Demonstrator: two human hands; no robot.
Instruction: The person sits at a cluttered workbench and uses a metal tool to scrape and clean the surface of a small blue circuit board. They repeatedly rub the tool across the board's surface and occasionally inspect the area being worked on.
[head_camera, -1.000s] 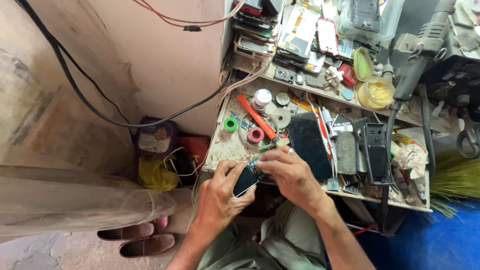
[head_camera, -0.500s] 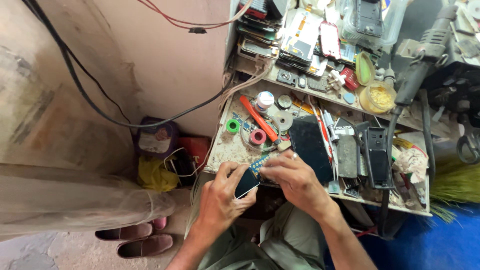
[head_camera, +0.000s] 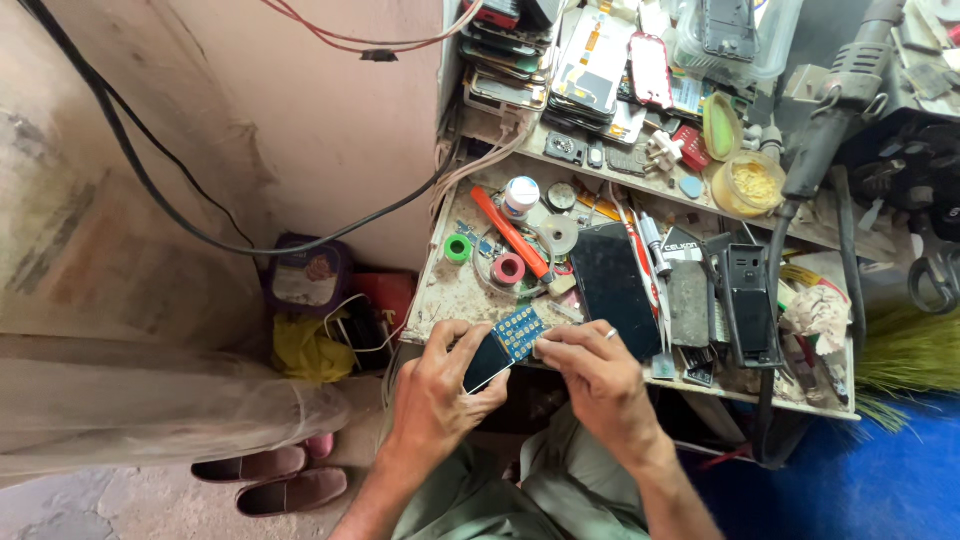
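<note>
Both my hands hold a small keypad phone (head_camera: 498, 348) with a dark screen and a blue button pad, just in front of the workbench's near edge. My left hand (head_camera: 440, 390) cups the phone's screen end from below. My right hand (head_camera: 590, 365) pinches the keypad end with thumb and fingers, and a ring shows on one finger. The phone lies tilted, keypad end up toward the bench.
A cluttered workbench (head_camera: 450, 295) carries a black phone (head_camera: 612, 285), an orange-handled tool (head_camera: 510, 232), green (head_camera: 458, 248) and red (head_camera: 508, 268) tape rolls, a white bottle (head_camera: 520, 195) and a yellow tub (head_camera: 752, 183). Stacked phones (head_camera: 590, 60) fill the shelf. Shoes (head_camera: 270, 478) lie on the floor.
My hands stayed at the bench edge with the phone. The right fingers shifted slightly along the keypad end and the view tilted a little.
</note>
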